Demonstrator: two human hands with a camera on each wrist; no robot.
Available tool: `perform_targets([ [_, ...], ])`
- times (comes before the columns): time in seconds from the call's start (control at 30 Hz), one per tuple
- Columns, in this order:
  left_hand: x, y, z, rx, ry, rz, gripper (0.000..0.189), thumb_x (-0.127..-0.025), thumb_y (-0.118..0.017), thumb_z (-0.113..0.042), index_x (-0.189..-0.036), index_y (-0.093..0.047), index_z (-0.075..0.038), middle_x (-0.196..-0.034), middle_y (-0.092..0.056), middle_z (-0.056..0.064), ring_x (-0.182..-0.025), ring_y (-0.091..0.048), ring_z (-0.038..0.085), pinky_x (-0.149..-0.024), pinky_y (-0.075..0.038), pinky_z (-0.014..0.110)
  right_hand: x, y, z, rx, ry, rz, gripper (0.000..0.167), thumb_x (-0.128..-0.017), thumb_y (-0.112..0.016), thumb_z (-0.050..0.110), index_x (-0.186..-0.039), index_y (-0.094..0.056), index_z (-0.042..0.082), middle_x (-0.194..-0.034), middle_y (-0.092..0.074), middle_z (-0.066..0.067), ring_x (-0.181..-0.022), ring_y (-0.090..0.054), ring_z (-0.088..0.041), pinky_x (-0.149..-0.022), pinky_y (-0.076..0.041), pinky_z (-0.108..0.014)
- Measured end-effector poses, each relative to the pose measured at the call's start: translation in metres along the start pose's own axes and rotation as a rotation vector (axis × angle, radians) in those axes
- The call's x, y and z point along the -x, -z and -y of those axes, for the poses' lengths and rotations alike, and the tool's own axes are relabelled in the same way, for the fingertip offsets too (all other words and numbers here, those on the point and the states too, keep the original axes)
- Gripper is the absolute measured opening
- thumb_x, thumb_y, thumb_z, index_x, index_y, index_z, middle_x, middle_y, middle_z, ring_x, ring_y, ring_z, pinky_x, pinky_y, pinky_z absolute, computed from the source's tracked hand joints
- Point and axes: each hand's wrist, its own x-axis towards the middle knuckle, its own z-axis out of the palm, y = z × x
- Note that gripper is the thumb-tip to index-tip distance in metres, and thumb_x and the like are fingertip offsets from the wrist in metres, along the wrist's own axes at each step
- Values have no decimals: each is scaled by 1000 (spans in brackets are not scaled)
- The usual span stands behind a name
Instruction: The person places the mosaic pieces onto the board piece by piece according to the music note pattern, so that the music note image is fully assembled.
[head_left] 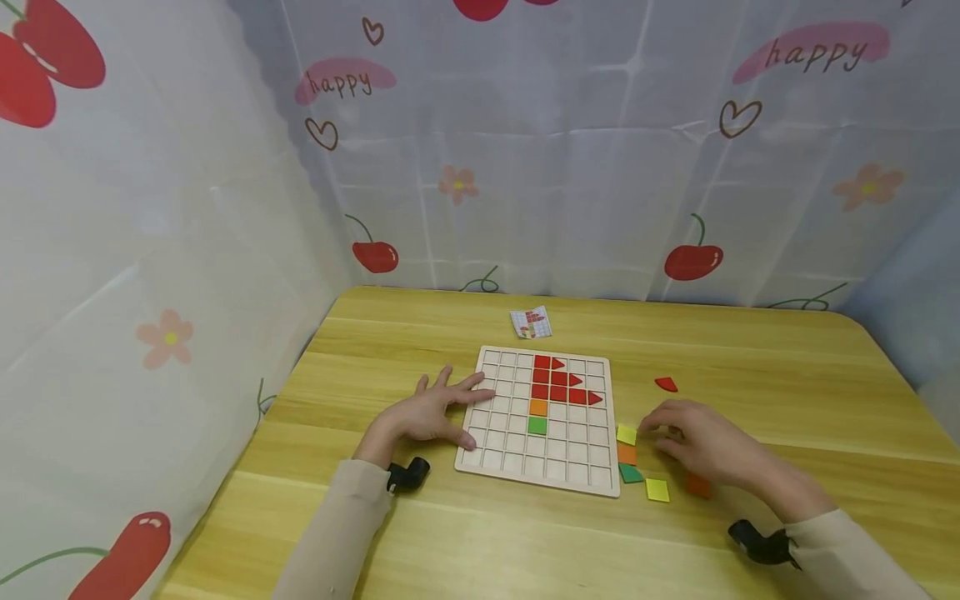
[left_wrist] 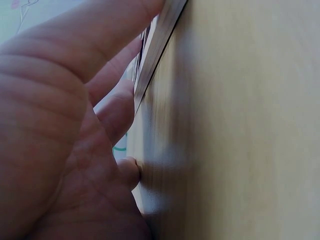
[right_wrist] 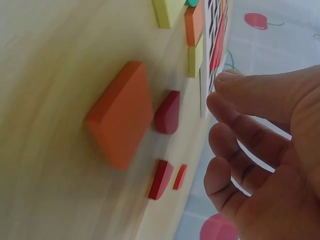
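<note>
A square wooden grid board [head_left: 502, 458] lies on the table. Three rows of red squares, each ending in a red triangle [head_left: 595, 398], sit in its cells, with an orange square [head_left: 538, 407] and a green square [head_left: 537, 425] below them. My left hand [head_left: 431, 414] rests on the board's left edge, fingers spread. To the right of the board my right hand [head_left: 697, 437] hovers with loosely bent fingers, thumb and index fingertips near each other. No piece shows between them in the right wrist view. Its fingertips are beside a yellow square [head_left: 626, 434].
Along the board's right edge lie an orange piece [head_left: 627, 454] and a green curved piece [head_left: 631, 473]. Nearer me are another yellow square [head_left: 657, 490] and an orange square [right_wrist: 122, 115]. Several red pieces [right_wrist: 168, 112] lie under the right hand. A pattern card [head_left: 531, 322] lies behind the board.
</note>
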Motion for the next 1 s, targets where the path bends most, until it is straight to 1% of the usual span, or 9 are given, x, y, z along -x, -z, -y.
perform_targets([
  [0.2, 0, 1, -1, 5, 5, 5, 81, -82, -83, -47, -154, -46, -43, -172, -15, -16, -160, 16, 36, -123, 18, 64, 10, 3, -5, -1, -7, 10, 23, -87, -80, 7, -107, -77, 19, -104, -72, 9, -93, -63, -11, -80, -58, -34],
  [0.33, -1, 2, -3, 10, 4, 5, 82, -82, -83, -47, -154, -45, -43, -172, -15, -16, -160, 16, 36, -123, 19, 64, 21, 5, -10, 2, -45, 26, 23, -86, -83, 13, -107, -77, 21, -103, -71, 12, -91, -61, -6, -80, -57, -33],
  [0.43, -2, 2, -3, 7, 2, 3, 82, -82, -83, -47, -154, -45, -43, -172, -15, -17, -160, 16, 35, -123, 19, 63, 31, 7, -13, -5, -78, 34, 26, -85, -84, 18, -109, -77, 22, -106, -71, 14, -92, -60, -2, -80, -56, -30],
  [0.5, -2, 3, -3, -1, 4, 2, 82, -82, -83, -47, -155, -44, -43, -172, -15, -17, -160, 16, 35, -123, 19, 63, 36, 8, -15, -17, -90, 44, 28, -84, -85, 21, -111, -76, 22, -107, -70, 14, -90, -58, 0, -78, -55, -27],
  [0.63, -2, 3, -3, -10, 7, 2, 82, -82, -83, -47, -155, -44, -43, -172, -14, -17, -160, 15, 36, -123, 18, 64, 46, 7, -19, -10, -100, 68, 32, -84, -85, 29, -114, -76, 21, -108, -69, 13, -90, -56, 1, -77, -55, -27],
  [0.73, -1, 3, -4, -1, 10, 5, 82, -83, -83, -46, -155, -45, -42, -172, -15, -16, -160, 16, 36, -123, 18, 64, 53, 3, -24, 8, -96, 79, 34, -84, -85, 31, -115, -75, 21, -111, -70, 12, -95, -61, -3, -81, -57, -29],
  [0.83, 0, 3, -5, 4, 15, 6, 81, -83, -83, -45, -154, -46, -41, -172, -15, -16, -160, 16, 36, -123, 18, 63, 58, -2, -29, 23, -78, 84, 34, -83, -85, 29, -115, -74, 23, -115, -70, 12, -103, -66, -10, -86, -58, -33],
  [0.9, 1, 2, -5, 9, 16, 7, 80, -83, -83, -44, -154, -46, -41, -172, -16, -15, -160, 15, 37, -123, 19, 63, 60, -5, -30, 36, -74, 88, 35, -82, -86, 28, -114, -74, 26, -117, -70, 13, -107, -66, -12, -90, -58, -35],
  [1.0, 2, 2, -5, 17, 15, 8, 80, -83, -84, -43, -154, -47, -40, -173, -16, -14, -160, 15, 37, -123, 19, 63, 61, -10, -30, 51, -59, 74, 36, -80, -88, 27, -113, -73, 28, -116, -70, 13, -108, -66, -15, -91, -58, -37],
])
